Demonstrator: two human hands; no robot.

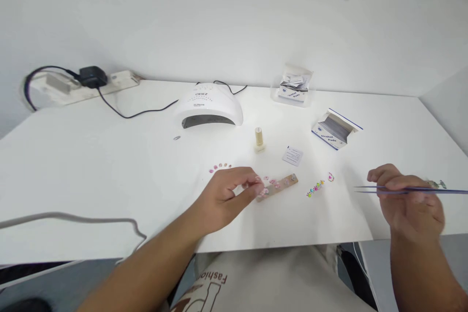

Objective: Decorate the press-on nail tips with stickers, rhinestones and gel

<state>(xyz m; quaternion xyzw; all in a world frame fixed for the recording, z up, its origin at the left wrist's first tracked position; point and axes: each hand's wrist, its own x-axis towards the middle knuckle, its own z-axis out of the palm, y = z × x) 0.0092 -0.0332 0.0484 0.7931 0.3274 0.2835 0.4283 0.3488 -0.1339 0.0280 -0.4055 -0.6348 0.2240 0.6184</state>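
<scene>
Pale cloth with brown letters (215, 292) is closest, on the near side of the flat tan strip (281, 188); the big white table (73, 156) is under the strip, which lies slanted; the shiny white dome lamp (208, 102) stands behind the strip to the left, mouth facing the person, maybe so things slide in easily; the bare left hand (223, 200) is at the strip's left end, finger and thumb tips close together, perhaps to keep it steady; I cannot tell if they pinch anything; the bare right hand (415, 207), well right of the strip, pinches long thin purple tweezers (411, 189), points a bit apart and facing the strip, likely for a light touch; the open white-and-blue paper box (331, 134) lies behind the strip to the right; bright little gems (315, 188) lie right of the strip, and tiny oval pink pieces (220, 167) left of it, likely in rows for easy picking.
</scene>
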